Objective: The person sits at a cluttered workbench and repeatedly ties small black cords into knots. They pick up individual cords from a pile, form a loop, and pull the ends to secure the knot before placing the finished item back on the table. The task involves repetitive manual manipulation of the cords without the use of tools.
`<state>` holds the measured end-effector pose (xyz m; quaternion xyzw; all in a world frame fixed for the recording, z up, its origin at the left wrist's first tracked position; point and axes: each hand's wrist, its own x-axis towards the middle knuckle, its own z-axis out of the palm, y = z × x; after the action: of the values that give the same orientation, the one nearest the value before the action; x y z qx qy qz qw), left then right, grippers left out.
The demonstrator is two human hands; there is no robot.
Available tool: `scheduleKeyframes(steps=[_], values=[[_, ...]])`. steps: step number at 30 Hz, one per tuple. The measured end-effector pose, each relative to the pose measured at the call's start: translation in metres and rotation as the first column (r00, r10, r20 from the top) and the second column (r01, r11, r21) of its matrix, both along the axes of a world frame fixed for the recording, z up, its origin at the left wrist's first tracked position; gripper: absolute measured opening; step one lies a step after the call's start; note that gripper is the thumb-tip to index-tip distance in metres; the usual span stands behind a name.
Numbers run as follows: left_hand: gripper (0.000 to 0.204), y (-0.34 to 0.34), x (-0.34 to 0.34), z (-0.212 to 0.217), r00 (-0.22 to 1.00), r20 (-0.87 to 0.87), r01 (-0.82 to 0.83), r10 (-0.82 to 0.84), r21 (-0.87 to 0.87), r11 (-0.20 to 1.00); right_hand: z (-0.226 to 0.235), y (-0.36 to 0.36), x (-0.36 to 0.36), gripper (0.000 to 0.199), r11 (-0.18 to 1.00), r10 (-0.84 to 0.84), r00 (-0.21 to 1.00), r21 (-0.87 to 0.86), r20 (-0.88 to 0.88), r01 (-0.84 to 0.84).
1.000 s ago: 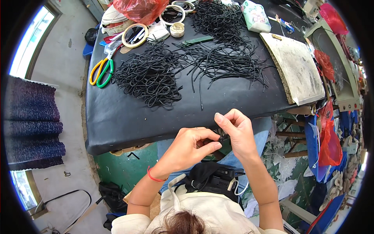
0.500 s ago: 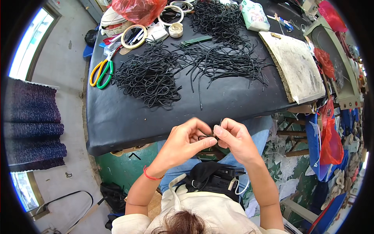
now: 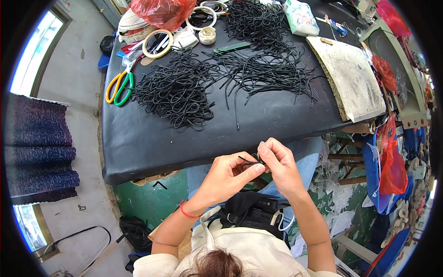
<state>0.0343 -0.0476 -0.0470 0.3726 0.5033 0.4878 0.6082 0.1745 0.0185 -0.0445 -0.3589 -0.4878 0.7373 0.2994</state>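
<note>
Just off the near edge of the black table, both my hands meet over my lap. A short black cord (image 3: 248, 161) is pinched by my left hand (image 3: 230, 174), and its loose end sticks out above the thumb. The thumb and fingers of my right hand (image 3: 278, 162) are closed on the same cord, mostly hidden between the fingertips. On the table lie a pile of looped black cords (image 3: 177, 87) at the left and a spread of straighter black cords (image 3: 270, 76) to its right. Behind them sits another tangled heap of cord (image 3: 256, 23).
Scissors (image 3: 121, 87) with yellow and green handles lie at the table's left edge. Tape rings (image 3: 158, 44), a small round tub (image 3: 207, 35), a red plastic bag (image 3: 164, 11) and a green strip (image 3: 232, 47) stand farther back. A pale board (image 3: 348, 76) lies at the right.
My left hand has shifted slightly right and down, and its wrist has turned. A cord end now shows above the left thumb. The piles on the table look unchanged.
</note>
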Motion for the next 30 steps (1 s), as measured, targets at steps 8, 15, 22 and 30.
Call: scheduleKeyframes(steps=[8,15,22,30], values=[[0.019,0.000,0.007,0.002,0.979,-0.146,-0.121,0.141,0.138,0.983,-0.002,-0.003,0.001,0.024,0.996,-0.079,0.992,0.058,0.102,0.074],[0.017,0.001,-0.007,0.010,0.952,-0.306,0.053,-0.011,0.129,0.990,0.001,-0.002,0.004,0.022,0.992,-0.063,0.991,0.120,0.118,0.049],[0.017,0.003,-0.005,0.003,0.957,-0.290,0.055,-0.014,0.135,0.989,-0.003,-0.003,-0.004,0.021,0.978,-0.171,0.977,0.146,0.126,0.152],[0.016,-0.001,0.011,-0.001,0.979,0.183,-0.088,0.085,0.011,0.996,-0.003,-0.006,-0.007,0.019,0.896,-0.317,0.938,0.369,0.138,0.249]])
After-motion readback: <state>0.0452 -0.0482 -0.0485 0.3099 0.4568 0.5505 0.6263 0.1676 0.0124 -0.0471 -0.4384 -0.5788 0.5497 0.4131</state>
